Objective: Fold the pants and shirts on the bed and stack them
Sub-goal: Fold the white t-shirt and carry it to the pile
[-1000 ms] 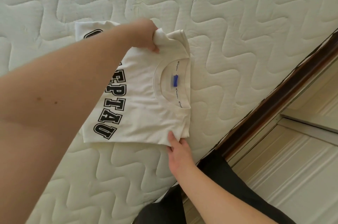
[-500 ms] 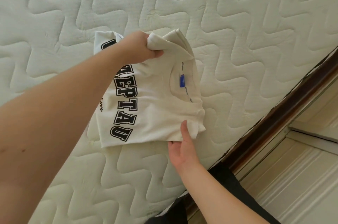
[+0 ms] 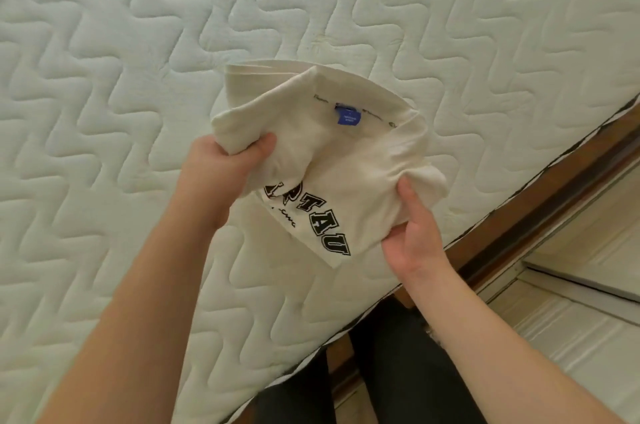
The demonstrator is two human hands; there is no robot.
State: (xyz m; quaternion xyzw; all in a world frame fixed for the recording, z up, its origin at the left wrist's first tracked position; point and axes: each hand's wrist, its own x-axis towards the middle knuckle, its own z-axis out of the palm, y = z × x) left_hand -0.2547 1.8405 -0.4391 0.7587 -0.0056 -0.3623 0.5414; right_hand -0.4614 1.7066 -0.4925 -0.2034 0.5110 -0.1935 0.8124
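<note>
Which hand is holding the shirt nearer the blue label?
The left hand: it grips the shirt just below-left of the blue label; the right hand holds the far corner.

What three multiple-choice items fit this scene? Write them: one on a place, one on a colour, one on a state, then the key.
1. Where is the folded shirt?
A. flat on the mattress
B. lifted over the mattress
C. on the floor

2. What colour is its neck label?
A. red
B. green
C. blue

3. What are the hands doing?
A. both grip the shirt
B. only one grips
C. both rest open

Key: B, it hangs bunched between the hands; C, the tag is blue; A, left hand and right hand each clutch a side.
</note>
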